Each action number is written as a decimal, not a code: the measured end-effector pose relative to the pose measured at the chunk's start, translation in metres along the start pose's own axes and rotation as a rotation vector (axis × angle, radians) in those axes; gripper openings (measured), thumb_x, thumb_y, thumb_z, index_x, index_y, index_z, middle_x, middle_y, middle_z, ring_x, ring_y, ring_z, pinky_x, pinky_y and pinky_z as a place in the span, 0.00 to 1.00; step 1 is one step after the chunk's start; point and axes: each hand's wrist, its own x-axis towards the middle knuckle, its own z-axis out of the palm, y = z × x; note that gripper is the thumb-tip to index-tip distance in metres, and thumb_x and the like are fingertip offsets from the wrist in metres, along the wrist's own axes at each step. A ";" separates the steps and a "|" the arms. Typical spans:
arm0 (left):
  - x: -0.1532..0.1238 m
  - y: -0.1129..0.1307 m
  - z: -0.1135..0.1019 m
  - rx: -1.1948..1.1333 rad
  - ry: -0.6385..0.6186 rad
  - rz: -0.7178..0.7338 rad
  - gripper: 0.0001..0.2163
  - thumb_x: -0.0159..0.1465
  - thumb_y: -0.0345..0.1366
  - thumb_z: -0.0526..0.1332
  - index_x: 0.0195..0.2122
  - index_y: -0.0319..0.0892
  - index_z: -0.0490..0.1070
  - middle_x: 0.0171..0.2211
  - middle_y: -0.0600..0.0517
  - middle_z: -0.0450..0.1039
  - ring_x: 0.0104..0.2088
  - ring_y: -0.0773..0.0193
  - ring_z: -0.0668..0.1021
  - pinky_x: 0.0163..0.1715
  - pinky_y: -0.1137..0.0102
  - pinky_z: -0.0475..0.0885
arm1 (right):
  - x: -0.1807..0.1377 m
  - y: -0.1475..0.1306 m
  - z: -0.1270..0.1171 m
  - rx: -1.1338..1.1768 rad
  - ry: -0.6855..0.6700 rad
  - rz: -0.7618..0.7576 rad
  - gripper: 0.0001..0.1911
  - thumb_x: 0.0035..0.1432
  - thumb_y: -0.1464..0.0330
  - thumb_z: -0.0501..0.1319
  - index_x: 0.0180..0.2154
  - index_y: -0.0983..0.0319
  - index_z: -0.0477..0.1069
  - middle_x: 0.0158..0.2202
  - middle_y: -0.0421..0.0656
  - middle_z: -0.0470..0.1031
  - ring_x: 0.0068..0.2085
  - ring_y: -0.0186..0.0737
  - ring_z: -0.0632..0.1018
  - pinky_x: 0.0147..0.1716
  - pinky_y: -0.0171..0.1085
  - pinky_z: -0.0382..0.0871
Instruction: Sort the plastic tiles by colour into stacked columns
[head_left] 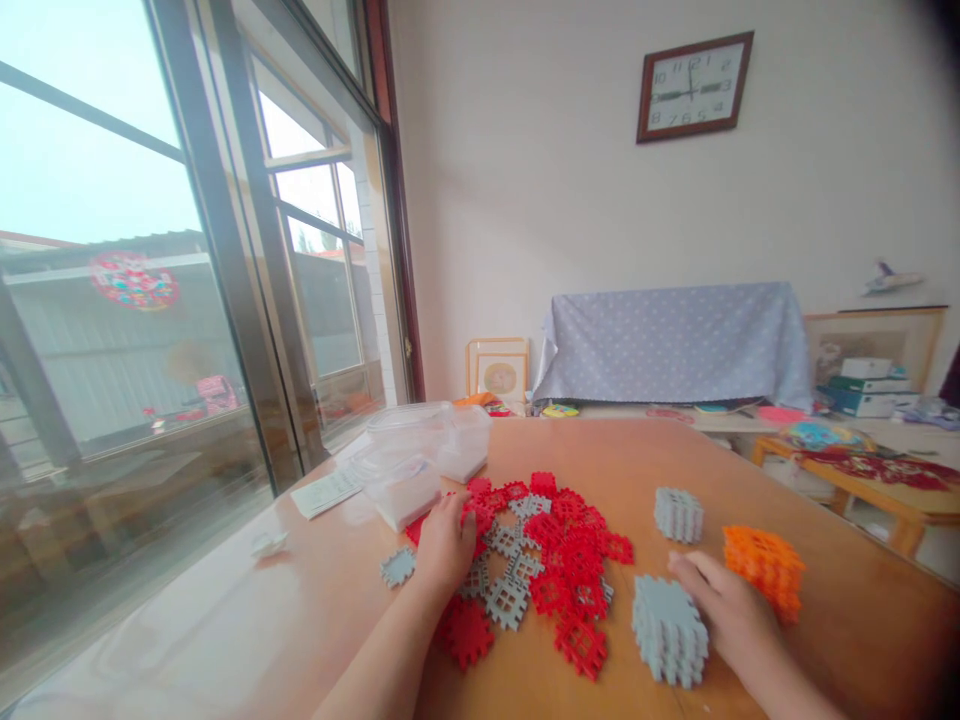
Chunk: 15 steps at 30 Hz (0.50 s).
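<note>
My left hand [448,542] reaches into the left side of a loose heap of toy tiles with notched edges. Its fingers are curled down and closed at the red tiles [571,545]; whatever lies between them is hidden. Grey window-like tiles [507,602] lie mixed in the middle of the heap. A solid red tile [468,632] is near my left wrist, and a solid grey tile [398,567] lies left of the hand. My right hand [731,607] is open at the far right edge of a stack of grey tiles [670,632], thumb and forefinger slightly apart.
Behind the right hand stands a smaller grey stack [679,514]; to its right is an orange stack [766,570]. Clear plastic containers [409,465] and a printed paper [325,492] sit at the back left of the wooden table [615,450]. Crumpled plastic [268,545] lies near the left edge.
</note>
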 end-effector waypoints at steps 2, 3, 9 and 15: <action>-0.001 0.005 -0.001 -0.002 0.020 0.080 0.14 0.70 0.36 0.53 0.54 0.44 0.71 0.55 0.44 0.75 0.56 0.53 0.75 0.58 0.60 0.67 | 0.000 0.000 0.001 -0.008 0.016 0.000 0.26 0.57 0.42 0.52 0.23 0.57 0.65 0.17 0.37 0.67 0.26 0.41 0.71 0.28 0.36 0.63; -0.002 0.009 -0.002 -0.011 0.017 0.122 0.14 0.71 0.37 0.53 0.54 0.45 0.71 0.54 0.44 0.76 0.56 0.53 0.75 0.58 0.59 0.68 | 0.001 0.001 0.002 -0.012 0.024 -0.001 0.27 0.58 0.42 0.51 0.24 0.57 0.64 0.17 0.37 0.66 0.26 0.40 0.70 0.28 0.35 0.62; -0.012 0.049 -0.010 -0.073 -0.180 0.344 0.15 0.71 0.39 0.52 0.54 0.48 0.72 0.52 0.45 0.76 0.54 0.52 0.75 0.56 0.59 0.69 | 0.006 0.008 0.004 -0.052 0.026 -0.003 0.28 0.57 0.40 0.50 0.23 0.56 0.62 0.17 0.36 0.66 0.25 0.39 0.70 0.27 0.35 0.61; -0.021 0.103 -0.010 -0.049 -0.403 0.533 0.18 0.70 0.46 0.55 0.58 0.52 0.71 0.57 0.47 0.73 0.56 0.49 0.72 0.59 0.54 0.66 | 0.012 0.021 0.006 -0.087 0.024 -0.008 0.28 0.60 0.41 0.49 0.24 0.57 0.60 0.18 0.36 0.66 0.25 0.39 0.70 0.27 0.36 0.59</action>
